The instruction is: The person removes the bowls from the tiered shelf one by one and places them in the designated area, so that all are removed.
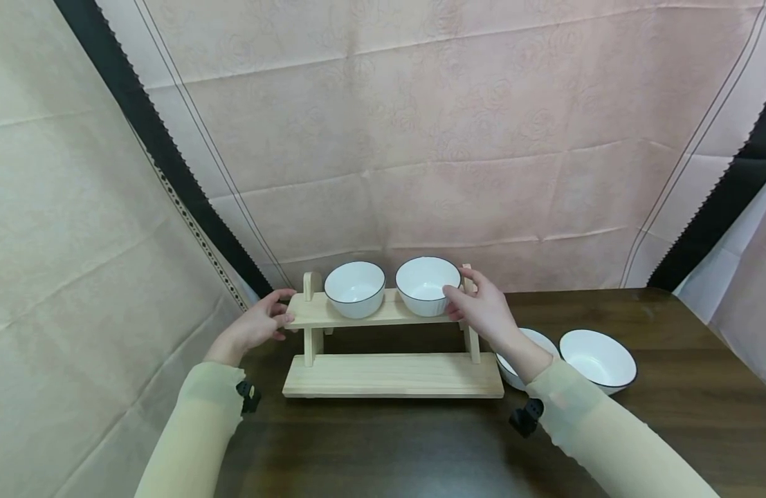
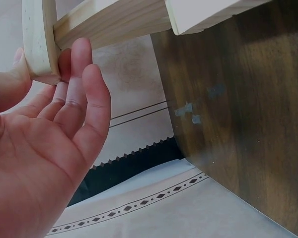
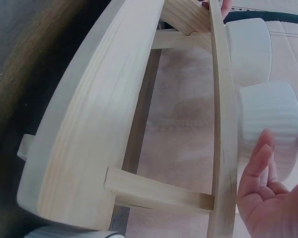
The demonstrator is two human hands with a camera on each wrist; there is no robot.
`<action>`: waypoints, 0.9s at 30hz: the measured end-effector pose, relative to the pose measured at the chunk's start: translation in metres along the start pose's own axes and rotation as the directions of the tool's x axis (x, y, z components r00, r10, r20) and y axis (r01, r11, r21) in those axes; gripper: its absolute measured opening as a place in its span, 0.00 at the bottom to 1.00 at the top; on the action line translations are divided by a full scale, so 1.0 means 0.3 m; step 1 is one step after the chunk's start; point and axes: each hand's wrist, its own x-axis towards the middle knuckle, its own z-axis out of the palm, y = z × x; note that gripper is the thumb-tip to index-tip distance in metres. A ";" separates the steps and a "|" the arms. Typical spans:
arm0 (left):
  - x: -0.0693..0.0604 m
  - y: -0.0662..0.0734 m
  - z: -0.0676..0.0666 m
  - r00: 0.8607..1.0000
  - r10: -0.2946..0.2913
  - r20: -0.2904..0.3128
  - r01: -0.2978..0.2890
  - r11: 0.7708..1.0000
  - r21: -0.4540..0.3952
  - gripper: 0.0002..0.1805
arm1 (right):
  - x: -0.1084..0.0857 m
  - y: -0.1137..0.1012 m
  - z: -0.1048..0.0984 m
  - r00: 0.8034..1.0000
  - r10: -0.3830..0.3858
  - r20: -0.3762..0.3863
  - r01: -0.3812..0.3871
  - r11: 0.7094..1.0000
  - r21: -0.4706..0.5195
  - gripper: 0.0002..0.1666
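Observation:
A two-tier pale wooden rack (image 1: 391, 375) stands on the table, with two white dark-rimmed bowls side by side on its upper board. My left hand (image 1: 258, 324) grips the left end of that board; in the left wrist view, the thumb (image 2: 10, 87) lies on one side and fingers curl behind the other. At the right end, my right hand (image 1: 482, 308) holds the right bowl (image 1: 427, 283), thumb at the rim and fingers against its side. The left bowl (image 1: 355, 287) sits untouched. In the right wrist view, fingertips (image 3: 264, 144) touch the right bowl's ribbed outer wall (image 3: 268, 114).
Two more white bowls stand on the dark wooden table (image 1: 383, 443) right of the rack. The nearer one (image 1: 510, 373) is partly hidden by my right forearm; the other bowl (image 1: 597, 356) is farther right. Pale fabric (image 1: 451, 152) hangs behind the table and at both sides.

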 end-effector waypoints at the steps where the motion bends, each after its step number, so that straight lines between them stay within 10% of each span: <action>1: 0.000 0.000 0.000 1.000 0.002 0.000 -0.002 1.000 -0.001 0.30 | 0.000 0.000 0.000 1.000 0.000 0.000 0.000 1.000 0.002 0.44; 27: -0.001 -0.009 -0.001 1.000 0.013 0.015 -0.013 1.000 0.000 0.30 | -0.017 0.014 0.013 0.999 0.040 0.026 -0.043 0.990 0.131 0.40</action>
